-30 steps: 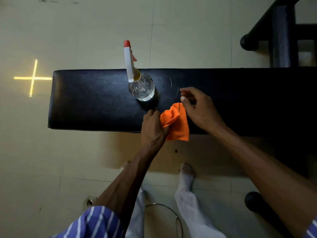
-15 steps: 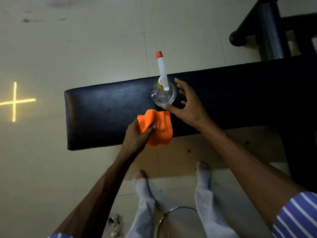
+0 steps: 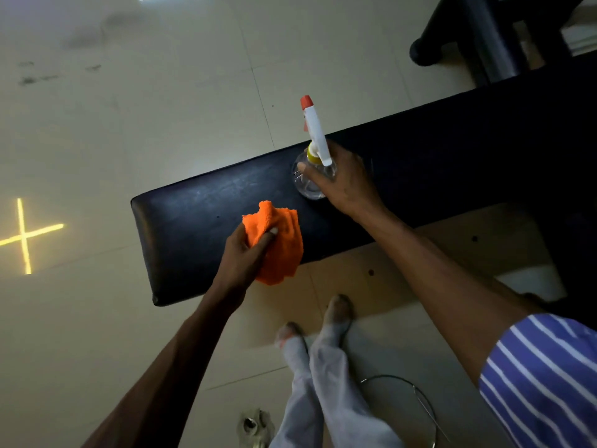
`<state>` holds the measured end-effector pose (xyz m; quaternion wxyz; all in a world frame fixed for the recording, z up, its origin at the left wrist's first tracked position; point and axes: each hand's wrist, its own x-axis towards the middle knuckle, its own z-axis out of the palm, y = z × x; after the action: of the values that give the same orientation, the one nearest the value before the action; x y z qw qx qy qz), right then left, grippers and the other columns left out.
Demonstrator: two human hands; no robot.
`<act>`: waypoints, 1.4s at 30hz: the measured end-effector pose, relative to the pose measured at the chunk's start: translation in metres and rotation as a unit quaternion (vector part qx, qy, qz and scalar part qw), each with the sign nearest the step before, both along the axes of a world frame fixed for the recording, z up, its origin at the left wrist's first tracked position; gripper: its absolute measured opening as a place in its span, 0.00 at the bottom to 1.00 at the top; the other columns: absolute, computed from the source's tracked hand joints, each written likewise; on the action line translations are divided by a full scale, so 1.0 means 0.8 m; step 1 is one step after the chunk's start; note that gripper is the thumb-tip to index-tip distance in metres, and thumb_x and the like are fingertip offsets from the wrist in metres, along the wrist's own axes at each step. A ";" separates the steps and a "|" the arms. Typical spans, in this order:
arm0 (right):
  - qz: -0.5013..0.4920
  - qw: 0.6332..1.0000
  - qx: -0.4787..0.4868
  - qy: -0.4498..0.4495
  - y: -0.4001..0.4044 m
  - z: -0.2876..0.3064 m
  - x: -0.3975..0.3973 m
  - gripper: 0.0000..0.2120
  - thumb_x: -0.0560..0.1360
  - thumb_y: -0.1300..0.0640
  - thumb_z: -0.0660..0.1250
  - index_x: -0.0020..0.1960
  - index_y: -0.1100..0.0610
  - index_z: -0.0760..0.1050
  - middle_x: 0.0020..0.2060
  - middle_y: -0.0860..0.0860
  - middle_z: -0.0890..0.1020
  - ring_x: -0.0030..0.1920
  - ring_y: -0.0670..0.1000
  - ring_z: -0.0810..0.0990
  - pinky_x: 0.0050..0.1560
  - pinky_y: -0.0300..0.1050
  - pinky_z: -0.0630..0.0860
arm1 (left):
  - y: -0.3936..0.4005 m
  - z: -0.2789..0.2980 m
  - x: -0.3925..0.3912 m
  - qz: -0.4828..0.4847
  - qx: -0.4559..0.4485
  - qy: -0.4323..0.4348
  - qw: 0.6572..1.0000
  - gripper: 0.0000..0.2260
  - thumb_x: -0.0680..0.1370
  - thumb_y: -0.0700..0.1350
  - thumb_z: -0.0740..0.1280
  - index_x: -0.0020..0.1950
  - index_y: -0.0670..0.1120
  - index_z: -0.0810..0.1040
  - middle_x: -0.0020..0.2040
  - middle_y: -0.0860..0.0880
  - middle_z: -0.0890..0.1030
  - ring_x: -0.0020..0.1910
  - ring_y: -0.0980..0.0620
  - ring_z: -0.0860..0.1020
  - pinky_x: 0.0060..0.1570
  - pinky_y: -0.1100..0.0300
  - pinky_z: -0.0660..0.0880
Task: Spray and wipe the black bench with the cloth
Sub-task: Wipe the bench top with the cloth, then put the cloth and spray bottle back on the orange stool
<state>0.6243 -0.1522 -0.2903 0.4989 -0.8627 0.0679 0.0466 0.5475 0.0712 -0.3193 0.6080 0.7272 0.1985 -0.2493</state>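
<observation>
The black padded bench (image 3: 200,208) runs from centre left up toward the right edge. A bunched orange cloth (image 3: 279,244) hangs over the bench's near edge, gripped by my left hand (image 3: 242,257). A clear spray bottle (image 3: 310,185) with a white trigger head and red nozzle (image 3: 315,130) stands upright on the bench. My right hand (image 3: 342,182) is wrapped around the bottle's body from the right side.
Pale floor tiles lie all around, with a yellow cross marking (image 3: 24,236) at the left. Black equipment frame (image 3: 484,37) stands at the top right beyond the bench. My legs and feet (image 3: 323,350) are just below the bench, beside a metal ring (image 3: 416,402).
My right hand let go of the cloth, reached over and closed around the spray bottle. My left hand kept the cloth. The view shifted, so the bench now looks tilted.
</observation>
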 end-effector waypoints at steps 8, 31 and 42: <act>-0.090 0.994 0.053 0.031 -0.027 0.053 -0.039 0.23 0.79 0.46 0.74 0.71 0.55 0.79 0.64 0.53 0.85 0.64 0.52 0.84 0.64 0.54 0.82 | -0.020 0.063 0.010 -0.031 0.018 0.016 0.999 0.11 0.79 0.53 0.73 0.61 0.56 0.80 0.52 0.53 0.88 0.52 0.50 0.87 0.46 0.47 0.85; -0.532 0.846 -0.036 -0.013 0.028 0.177 -0.421 0.22 0.78 0.46 0.76 0.70 0.50 0.79 0.53 0.38 0.86 0.53 0.32 0.80 0.52 0.20 0.70 | -0.085 0.164 -0.083 -0.414 -0.035 -0.053 0.908 0.13 0.75 0.58 0.75 0.58 0.58 0.79 0.48 0.64 0.86 0.48 0.62 0.85 0.36 0.70 0.79; -0.680 0.731 -0.052 -0.023 0.082 0.190 -0.624 0.22 0.80 0.51 0.75 0.73 0.54 0.78 0.65 0.43 0.84 0.64 0.40 0.82 0.64 0.31 0.76 | -0.106 0.160 -0.245 -0.552 -0.067 -0.040 0.830 0.19 0.75 0.57 0.76 0.63 0.54 0.80 0.52 0.53 0.87 0.51 0.56 0.86 0.46 0.59 0.83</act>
<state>0.1252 -0.0867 -0.1382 0.3536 -0.6117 0.6269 -0.3282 0.3512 -0.0133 -0.1910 0.4243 0.6823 -0.2772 -0.5268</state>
